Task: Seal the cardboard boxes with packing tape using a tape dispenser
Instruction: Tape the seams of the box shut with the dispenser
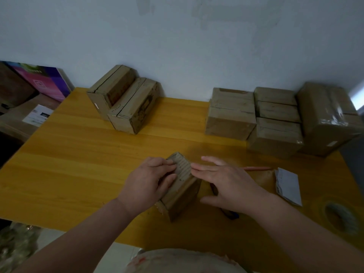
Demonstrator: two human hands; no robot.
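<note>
Our left hand curls fingers and thumb round the small cardboard box, which stands on the yellow table between our hands. Our right hand is flat, its straight fingertips touching the box's top edge. A dark object lies half hidden beneath that palm, with a paper slip to its right.

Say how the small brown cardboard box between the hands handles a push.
Small brown cardboard box: probably stiff, its faces look flat. Standing tall on a narrow base, it may tip. Likely slides on the smooth yellow table.
</note>
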